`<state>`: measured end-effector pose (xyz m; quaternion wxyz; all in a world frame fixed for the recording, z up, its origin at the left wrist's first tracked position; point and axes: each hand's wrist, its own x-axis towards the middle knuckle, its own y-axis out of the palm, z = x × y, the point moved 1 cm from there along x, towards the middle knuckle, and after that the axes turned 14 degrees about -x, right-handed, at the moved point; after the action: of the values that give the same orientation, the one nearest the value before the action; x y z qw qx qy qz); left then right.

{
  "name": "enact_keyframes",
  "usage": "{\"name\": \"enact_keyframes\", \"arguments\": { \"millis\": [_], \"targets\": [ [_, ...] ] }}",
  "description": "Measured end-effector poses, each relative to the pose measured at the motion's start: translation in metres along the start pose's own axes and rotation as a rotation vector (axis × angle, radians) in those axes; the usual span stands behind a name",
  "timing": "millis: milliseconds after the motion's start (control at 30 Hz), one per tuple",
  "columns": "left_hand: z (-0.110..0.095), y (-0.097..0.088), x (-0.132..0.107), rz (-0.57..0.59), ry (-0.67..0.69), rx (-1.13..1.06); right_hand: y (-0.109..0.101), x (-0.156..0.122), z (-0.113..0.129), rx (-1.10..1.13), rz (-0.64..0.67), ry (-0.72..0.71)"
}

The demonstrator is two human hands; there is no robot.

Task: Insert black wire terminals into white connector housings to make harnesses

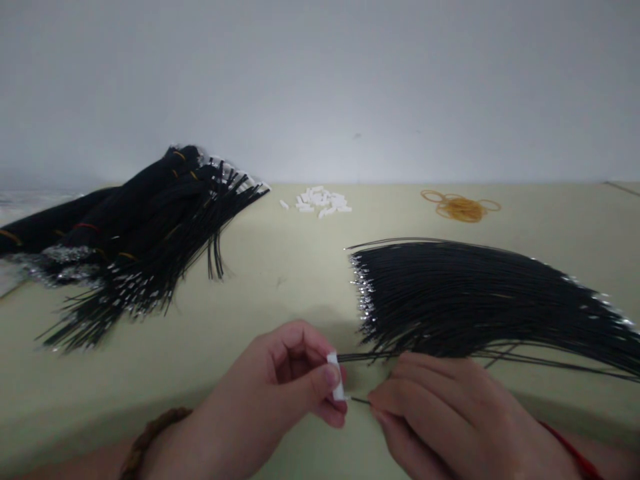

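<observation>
Across the pale green tabletop (240, 280), at the near edge of my feed, the work in hand looks like fitting black wire ends into a connector. The left hand (265, 380) is curled, with thumb and fingertips clamped on a narrow white connector housing (336, 377) held upright. The right hand (440, 413) is nearly closed, pinching a thin black wire (361, 401), and its bare tip points at the housing with a small gap between them. The hands are close but not touching. Getting that tip seated looks like it calls for a fine, steady line-up, and from here I can't tell whether any wire is already in the housing. A fanned bundle of black wires (450, 300) with shiny metal ends lies just beyond the right hand, while more bound wire bundles (140, 227) lie to the far left. A pile of white housings (320, 202) and a tangle of yellow rubber bands (460, 208) sit along the back.
</observation>
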<state>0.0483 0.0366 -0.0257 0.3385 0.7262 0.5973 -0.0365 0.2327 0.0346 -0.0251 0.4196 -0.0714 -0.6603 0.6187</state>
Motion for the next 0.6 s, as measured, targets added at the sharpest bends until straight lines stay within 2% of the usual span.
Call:
{"name": "enact_keyframes", "arguments": {
  "millis": [233,367,500,600],
  "targets": [
    [0.003,0.003,0.001,0.009,-0.006,0.016,0.008,-0.005,0.002,0.031,0.037,-0.044],
    [0.003,0.006,0.000,-0.009,-0.003,0.003,0.004,0.003,0.002,0.071,0.061,-0.093],
    [0.002,0.005,-0.002,-0.024,-0.001,0.011,-0.003,0.017,-0.020,0.023,-0.101,-0.063],
    [0.000,0.004,-0.003,-0.047,-0.016,0.031,0.002,0.023,-0.049,-0.161,0.003,0.004]
  ]
}}
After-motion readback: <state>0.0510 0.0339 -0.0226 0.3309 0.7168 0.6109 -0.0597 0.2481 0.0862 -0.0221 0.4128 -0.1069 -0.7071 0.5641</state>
